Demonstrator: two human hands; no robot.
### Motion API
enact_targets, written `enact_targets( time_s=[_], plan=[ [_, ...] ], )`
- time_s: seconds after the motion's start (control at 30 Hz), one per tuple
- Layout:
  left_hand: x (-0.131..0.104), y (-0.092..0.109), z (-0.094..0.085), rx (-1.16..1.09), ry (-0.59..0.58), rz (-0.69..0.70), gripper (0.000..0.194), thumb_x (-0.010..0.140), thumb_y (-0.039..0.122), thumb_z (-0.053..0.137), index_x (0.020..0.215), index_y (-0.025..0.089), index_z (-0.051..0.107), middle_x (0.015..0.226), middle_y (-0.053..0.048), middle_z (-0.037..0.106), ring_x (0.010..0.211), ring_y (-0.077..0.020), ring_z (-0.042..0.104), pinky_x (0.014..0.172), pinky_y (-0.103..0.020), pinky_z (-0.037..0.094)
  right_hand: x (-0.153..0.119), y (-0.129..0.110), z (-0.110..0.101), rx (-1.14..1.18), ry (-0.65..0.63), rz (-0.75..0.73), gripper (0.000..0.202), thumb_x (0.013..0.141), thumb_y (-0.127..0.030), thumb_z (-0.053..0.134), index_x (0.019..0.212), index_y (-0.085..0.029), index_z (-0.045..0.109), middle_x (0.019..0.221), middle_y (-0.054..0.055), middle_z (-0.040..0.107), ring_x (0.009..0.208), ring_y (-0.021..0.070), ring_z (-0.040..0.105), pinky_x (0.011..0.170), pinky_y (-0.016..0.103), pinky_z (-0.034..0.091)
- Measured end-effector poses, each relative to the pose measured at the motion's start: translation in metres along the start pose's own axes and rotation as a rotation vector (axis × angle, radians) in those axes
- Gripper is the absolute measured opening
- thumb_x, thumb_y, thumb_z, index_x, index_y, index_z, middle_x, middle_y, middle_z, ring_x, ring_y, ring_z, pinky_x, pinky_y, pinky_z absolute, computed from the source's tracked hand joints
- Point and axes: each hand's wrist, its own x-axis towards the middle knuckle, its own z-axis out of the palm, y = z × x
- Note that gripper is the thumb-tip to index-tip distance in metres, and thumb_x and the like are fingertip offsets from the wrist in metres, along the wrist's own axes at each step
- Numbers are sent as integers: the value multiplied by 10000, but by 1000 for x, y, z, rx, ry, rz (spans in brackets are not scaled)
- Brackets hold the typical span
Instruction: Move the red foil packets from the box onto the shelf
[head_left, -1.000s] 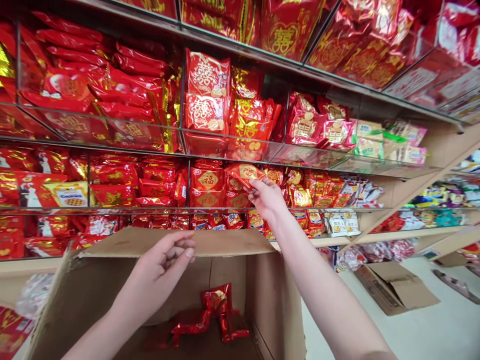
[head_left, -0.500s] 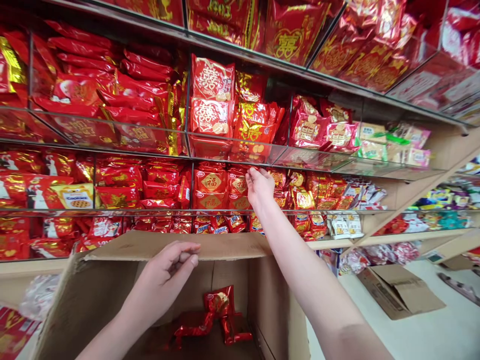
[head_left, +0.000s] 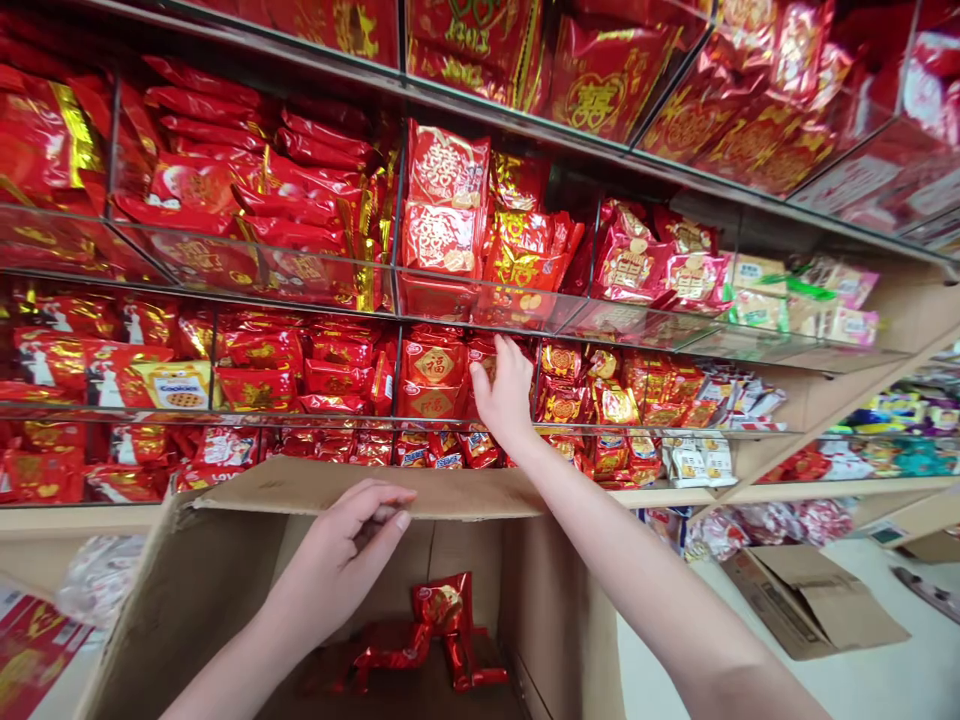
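Note:
My right hand (head_left: 506,392) reaches into the middle shelf with thumb and fingers apart, holding nothing that I can see. It lies in front of the red packets with a gold diamond (head_left: 435,372) and covers part of that stack. My left hand (head_left: 358,540) hovers by the near flap of an open cardboard box (head_left: 360,488). Its fingers are loosely bent, the thumb apart from them, and nothing shows in it. Several red snack packets (head_left: 444,603) lie on the box's floor, and its left side is dark.
A clear shelf guard (head_left: 517,305) runs just above my right hand. Red packets (head_left: 225,225) fill the shelf bins at left. Another cardboard box (head_left: 814,600) stands on the white floor at right. A clear plastic bag (head_left: 101,580) lies left of the open box.
My right hand has shifted slightly left and lower along the shelf, its thumb now more spread from the fingers. The view has turned a little left. My left hand stays by the flap.

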Motion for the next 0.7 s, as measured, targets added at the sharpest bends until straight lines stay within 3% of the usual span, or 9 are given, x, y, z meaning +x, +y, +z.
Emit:
enact_targets(
  time_s=[0.1, 0.2, 0.33, 0.5, 0.7],
  plan=[
    [-1, -2, 1, -15, -4, 11, 168, 792, 315, 490, 918, 246, 576, 897, 6, 575, 737, -117, 589, 697, -216, 481, 2, 4, 0, -568, -131, -287, 529, 812, -339, 483, 1278, -114, 371, 1354, 132, 358, 1282, 297, 185, 1035, 497, 114],
    [-2, -4, 1, -20, -24, 2, 164, 797, 308, 487, 929, 255, 569, 909, 12, 557, 751, -112, 584, 709, -215, 478, 16, 9, 3, -784, -167, -291, 546, 855, -415, 390, 1289, -86, 359, 1332, 145, 387, 1258, 327, 227, 1022, 538, 68],
    [-2, -4, 0, -21, -57, 9, 160, 806, 294, 480, 944, 267, 555, 929, 18, 541, 779, -107, 579, 737, -218, 472, 18, 7, 9, -863, -191, -307, 561, 870, -438, 336, 1277, -54, 370, 1318, 174, 392, 1238, 328, 265, 1018, 526, 114],
    [-3, -2, 0, 4, -61, 35, 149, 816, 276, 472, 940, 270, 554, 921, 22, 535, 782, -102, 570, 743, -217, 465, 6, -8, 27, -837, -314, -663, 579, 868, -415, 372, 1321, -62, 298, 1352, 135, 355, 1257, 256, 236, 1058, 425, 109],
    [-2, -2, 1, 26, -68, 59, 146, 819, 274, 475, 941, 267, 555, 916, 22, 533, 776, -101, 568, 741, -221, 467, 9, -12, 49, -857, -253, -640, 571, 866, -448, 363, 1300, -80, 324, 1338, 169, 357, 1208, 278, 272, 1017, 526, 109]
  ],
)
